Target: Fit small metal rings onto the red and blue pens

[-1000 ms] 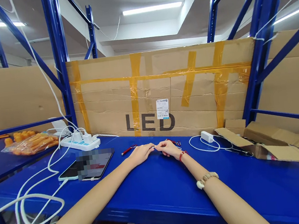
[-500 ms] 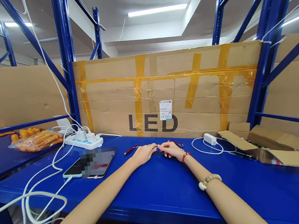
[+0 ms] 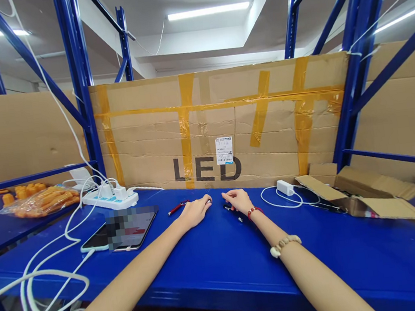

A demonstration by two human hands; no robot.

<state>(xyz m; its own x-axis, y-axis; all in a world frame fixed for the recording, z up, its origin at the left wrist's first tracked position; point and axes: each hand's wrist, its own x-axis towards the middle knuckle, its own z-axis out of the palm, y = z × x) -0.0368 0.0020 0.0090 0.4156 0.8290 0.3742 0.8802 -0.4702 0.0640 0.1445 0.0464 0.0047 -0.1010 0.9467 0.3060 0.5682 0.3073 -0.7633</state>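
My left hand [image 3: 197,211] rests on the blue shelf top [image 3: 205,261], its fingers closed around a small shiny piece [image 3: 209,201] whose kind is too small to tell. Beside that hand lies a red pen-like piece [image 3: 177,208], partly covered by the fingers. To the right, my right hand [image 3: 239,201] is held with thumb and forefinger pinched together; whatever is between the tips is too small to make out. Small dark pieces [image 3: 229,207] lie under its fingers, and another small dark piece with a shiny end [image 3: 240,219] sits near the wrist.
A phone [image 3: 95,238] and a tablet [image 3: 135,230] lie at left, near a white power strip [image 3: 112,200] and loose white cables [image 3: 66,236]. At right are a white charger [image 3: 284,188] and an open cardboard box [image 3: 378,190]. A large carton [image 3: 145,143] closes off the back.
My hands, which met at the fingertips, are now apart with a gap between them. Dark pieces now show beneath my right hand. The view has shifted slightly.
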